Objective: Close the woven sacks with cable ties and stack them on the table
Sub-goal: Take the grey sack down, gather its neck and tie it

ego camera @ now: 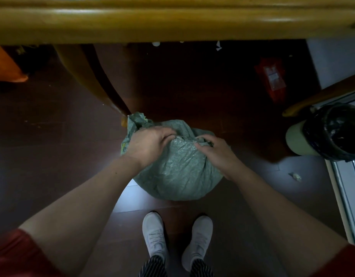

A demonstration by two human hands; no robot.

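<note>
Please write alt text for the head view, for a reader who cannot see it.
The left hand and right hand grip the gathered top of a green woven sack on the dark floor, beside a yellow wooden table leg.

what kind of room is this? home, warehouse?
Likely a home or small office room, not a warehouse: dark plank floor, varnished wooden table with a curved leg, lined waste bin near the green woven sack.

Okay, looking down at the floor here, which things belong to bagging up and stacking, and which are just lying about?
Part of the job: green woven sack on the floor, left hand and right hand gripping its gathered top, wooden table beyond it.
Just lying about: red packet, paper scrap, lined bin, orange object at far left.
</note>
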